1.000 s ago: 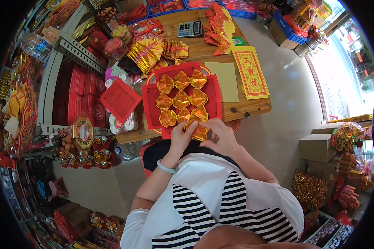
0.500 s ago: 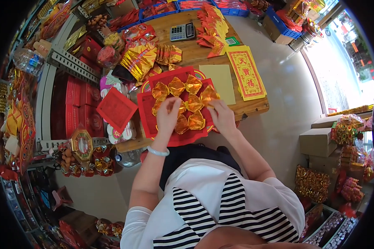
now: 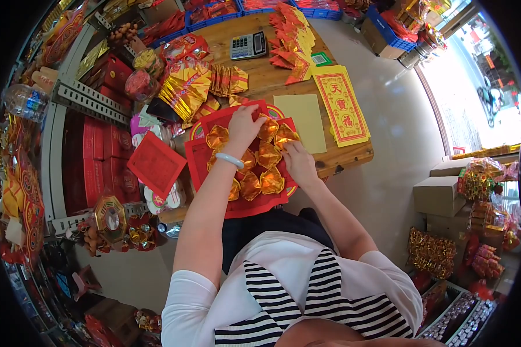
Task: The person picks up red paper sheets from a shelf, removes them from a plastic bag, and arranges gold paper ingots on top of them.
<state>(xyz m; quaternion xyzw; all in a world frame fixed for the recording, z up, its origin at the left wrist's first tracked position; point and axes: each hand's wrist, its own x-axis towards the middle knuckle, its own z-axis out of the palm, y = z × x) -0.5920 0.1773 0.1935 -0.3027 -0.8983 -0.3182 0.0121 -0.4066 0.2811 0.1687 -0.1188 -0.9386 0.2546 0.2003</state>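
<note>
Gold foil paper ingots (image 3: 271, 180) sit in rows on red paper sheets (image 3: 200, 162) at the table's near edge. My left hand (image 3: 244, 126), with a pale bangle at the wrist, bends its fingers over the ingot in the far row, which it mostly hides. Just right of its thumb is another ingot (image 3: 267, 128). My right hand (image 3: 299, 163) reaches in from the right, its fingertips closed on the near edge of the right-hand ingot (image 3: 285, 135). A round, colourful-rimmed piece (image 3: 276, 111) shows partly beneath the red sheets.
On the wooden table (image 3: 260, 78) are a calculator (image 3: 248, 45), red and yellow folded papers (image 3: 292, 40), yellow printed sheets (image 3: 342, 107) and a plain yellowish sheet (image 3: 302, 118). A loose red square (image 3: 156, 164) lies left, beside metal shelving (image 3: 92, 95). Cardboard boxes (image 3: 439, 194) stand right.
My left hand has moved away from me, from the middle ingots to the far row. My right hand has shifted slightly left and nearer to me, staying by the right-hand ingot. The view has shifted slightly.
</note>
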